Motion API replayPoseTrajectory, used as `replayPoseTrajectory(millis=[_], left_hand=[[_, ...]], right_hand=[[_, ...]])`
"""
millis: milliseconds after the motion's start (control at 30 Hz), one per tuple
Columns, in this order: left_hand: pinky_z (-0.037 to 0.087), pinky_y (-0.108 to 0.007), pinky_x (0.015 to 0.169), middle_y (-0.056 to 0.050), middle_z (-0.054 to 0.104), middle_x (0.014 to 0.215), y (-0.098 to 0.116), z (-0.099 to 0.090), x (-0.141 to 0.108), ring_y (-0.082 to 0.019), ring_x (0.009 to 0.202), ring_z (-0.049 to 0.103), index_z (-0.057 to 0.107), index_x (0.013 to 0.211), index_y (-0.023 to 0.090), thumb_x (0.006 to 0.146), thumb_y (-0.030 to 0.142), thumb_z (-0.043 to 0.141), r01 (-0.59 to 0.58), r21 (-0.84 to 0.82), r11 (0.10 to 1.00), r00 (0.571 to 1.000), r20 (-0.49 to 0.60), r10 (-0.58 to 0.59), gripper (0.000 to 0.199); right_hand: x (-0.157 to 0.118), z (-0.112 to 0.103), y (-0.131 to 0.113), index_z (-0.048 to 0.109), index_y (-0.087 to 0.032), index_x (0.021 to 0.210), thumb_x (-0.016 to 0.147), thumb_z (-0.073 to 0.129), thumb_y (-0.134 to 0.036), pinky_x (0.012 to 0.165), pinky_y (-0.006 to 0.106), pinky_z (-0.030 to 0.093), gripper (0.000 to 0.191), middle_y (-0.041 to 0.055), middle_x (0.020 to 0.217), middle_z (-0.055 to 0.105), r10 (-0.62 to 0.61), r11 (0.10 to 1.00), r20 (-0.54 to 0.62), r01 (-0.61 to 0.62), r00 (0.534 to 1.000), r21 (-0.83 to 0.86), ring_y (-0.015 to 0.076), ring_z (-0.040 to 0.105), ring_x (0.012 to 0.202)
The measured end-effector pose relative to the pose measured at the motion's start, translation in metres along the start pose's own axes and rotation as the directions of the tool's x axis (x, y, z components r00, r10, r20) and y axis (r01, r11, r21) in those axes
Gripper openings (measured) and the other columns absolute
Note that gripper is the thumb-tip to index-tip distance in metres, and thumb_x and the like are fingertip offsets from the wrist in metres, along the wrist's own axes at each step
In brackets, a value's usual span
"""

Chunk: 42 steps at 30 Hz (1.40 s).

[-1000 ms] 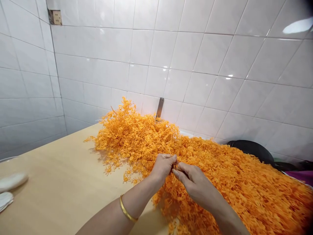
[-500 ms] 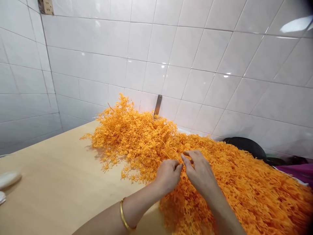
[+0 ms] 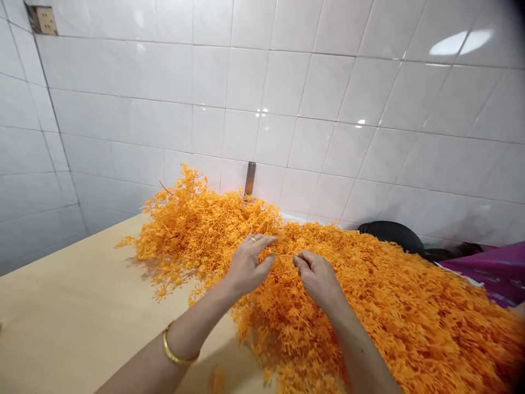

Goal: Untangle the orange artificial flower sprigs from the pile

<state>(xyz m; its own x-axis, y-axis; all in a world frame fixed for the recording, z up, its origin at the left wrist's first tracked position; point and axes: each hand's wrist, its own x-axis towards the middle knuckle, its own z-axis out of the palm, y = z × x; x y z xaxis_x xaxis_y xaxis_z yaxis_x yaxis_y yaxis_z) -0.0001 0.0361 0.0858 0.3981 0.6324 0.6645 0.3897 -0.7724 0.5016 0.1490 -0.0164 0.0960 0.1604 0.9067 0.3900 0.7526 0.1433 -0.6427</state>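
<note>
A big heap of orange plastic flower sprigs (image 3: 394,295), with thin stems and small spiky heads, spreads over the table. In front of it, my left hand (image 3: 249,265) is open, thumb and fingers apart, a ring on one finger and a gold bangle on the wrist. Thumb and fingertips of my right hand (image 3: 320,279) are pinched on a thin orange stem (image 3: 284,255) that points toward my left hand. Both hands hover just over the sprigs, a short gap between them. A blurred orange piece (image 3: 217,378) shows below, near my left forearm.
A pale wooden table (image 3: 74,312) extends to the left. White wall tiles (image 3: 229,76) rise behind, with a metal strip (image 3: 250,179) and a socket (image 3: 47,21). A black round object (image 3: 391,235) and purple material (image 3: 488,268) lie at the right back.
My left hand has let its pinch go and moved leftward, away from my right hand. My right fingers have closed into a pinch. The view has swung slightly right.
</note>
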Motion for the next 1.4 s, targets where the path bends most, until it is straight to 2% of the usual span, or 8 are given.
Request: replayPoseTrajectory(millis=[133, 233, 533, 667, 900, 1100, 1267, 1400], left_hand=[[0.032, -0.037, 0.086, -0.009, 0.05, 0.112, -0.041, -0.003, 0.021, -0.026, 0.108, 0.036, 0.049, 0.112, 0.021, 0.067, 0.022, 0.052, 0.023, 0.464, 0.886, 0.981, 0.158, -0.109, 0.045], [0.035, -0.037, 0.08, -0.01, 0.052, 0.104, -0.065, 0.0, 0.029, -0.027, 0.1, 0.041, 0.056, 0.1, 0.019, 0.068, 0.03, 0.053, 0.087, 0.608, 0.789, 0.956, 0.173, -0.238, 0.034], [0.037, -0.033, 0.072, -0.009, 0.056, 0.093, -0.079, 0.001, 0.028, -0.027, 0.095, 0.045, 0.062, 0.082, 0.019, 0.073, 0.05, 0.037, 0.212, 0.497, 0.842, 0.956, 0.075, -0.285, 0.04], [0.037, -0.031, 0.073, -0.007, 0.058, 0.081, -0.081, -0.005, 0.028, -0.024, 0.085, 0.05, 0.063, 0.069, 0.018, 0.08, 0.05, 0.018, 0.219, 0.38, 0.899, 0.958, 0.093, -0.272, 0.055], [0.035, -0.031, 0.077, -0.005, 0.055, 0.106, -0.09, -0.017, 0.019, -0.025, 0.097, 0.044, 0.06, 0.096, 0.023, 0.08, 0.047, 0.024, 0.111, 0.464, 0.879, 0.946, 0.221, -0.236, 0.046], [0.036, -0.034, 0.077, -0.007, 0.051, 0.113, -0.086, -0.008, 0.015, -0.028, 0.103, 0.04, 0.054, 0.106, 0.024, 0.08, 0.042, 0.03, 0.105, 0.591, 0.8, 0.938, 0.209, -0.277, 0.04], [0.033, -0.039, 0.085, -0.013, 0.044, 0.119, -0.049, -0.001, 0.001, -0.027, 0.11, 0.034, 0.045, 0.117, 0.019, 0.081, 0.027, 0.032, 0.062, 0.603, 0.795, 0.996, 0.008, -0.084, 0.039], [0.034, -0.034, 0.083, -0.011, 0.051, 0.108, 0.004, 0.002, -0.019, -0.022, 0.101, 0.041, 0.053, 0.106, 0.02, 0.083, 0.022, 0.028, -0.108, 0.315, 0.943, 0.991, -0.04, 0.127, 0.034]], right_hand=[[-0.004, -0.018, -0.005, 0.038, -0.017, 0.058, 0.078, 0.041, -0.035, 0.046, 0.021, 0.03, 0.027, -0.0039, 0.049, 0.038, 0.06, 0.953, -0.018, -0.052, 0.998, 0.3, 0.0089, 0.039, 0.046], [-0.006, -0.037, -0.005, 0.047, -0.016, 0.065, 0.076, 0.047, -0.038, 0.046, 0.02, 0.033, 0.025, -0.004, 0.05, 0.041, 0.141, 0.858, -0.244, 0.004, 0.96, 0.514, 0.0074, 0.04, 0.045], [-0.009, -0.073, -0.002, 0.049, -0.015, 0.065, 0.068, 0.06, -0.031, 0.044, 0.017, 0.038, 0.02, -0.0049, 0.059, 0.04, 0.376, 0.458, -0.501, 0.314, 0.779, 0.832, 0.0035, 0.04, 0.047], [-0.011, -0.082, 0.001, 0.047, -0.015, 0.066, 0.072, 0.058, -0.03, 0.048, 0.018, 0.041, 0.019, -0.0059, 0.054, 0.039, 0.424, 0.386, -0.473, 0.319, 0.772, 0.866, 0.0039, 0.04, 0.046], [-0.019, -0.105, 0.005, 0.043, -0.016, 0.062, 0.079, 0.042, -0.014, 0.055, 0.022, 0.044, 0.017, -0.0069, 0.049, 0.035, 0.501, 0.174, -0.419, 0.386, 0.757, 0.906, 0.0033, 0.036, 0.041], [-0.038, -0.137, 0.003, 0.045, -0.018, 0.064, 0.077, 0.037, -0.009, 0.057, 0.024, 0.042, 0.018, -0.0056, 0.05, 0.037, 0.484, 0.268, -0.588, 0.53, 0.648, 0.805, 0.0047, 0.037, 0.043], [-0.022, -0.108, 0.0, 0.04, -0.017, 0.062, 0.071, 0.053, -0.02, 0.049, 0.02, 0.039, 0.015, -0.0065, 0.056, 0.037, 0.382, 0.35, -0.597, 0.488, 0.705, 0.8, 0.004, 0.037, 0.046], [-0.01, -0.086, 0.001, 0.044, -0.016, 0.065, 0.067, 0.059, -0.027, 0.044, 0.018, 0.037, 0.019, -0.0056, 0.06, 0.039, 0.426, 0.331, -0.508, 0.394, 0.748, 0.857, 0.0039, 0.037, 0.047]])
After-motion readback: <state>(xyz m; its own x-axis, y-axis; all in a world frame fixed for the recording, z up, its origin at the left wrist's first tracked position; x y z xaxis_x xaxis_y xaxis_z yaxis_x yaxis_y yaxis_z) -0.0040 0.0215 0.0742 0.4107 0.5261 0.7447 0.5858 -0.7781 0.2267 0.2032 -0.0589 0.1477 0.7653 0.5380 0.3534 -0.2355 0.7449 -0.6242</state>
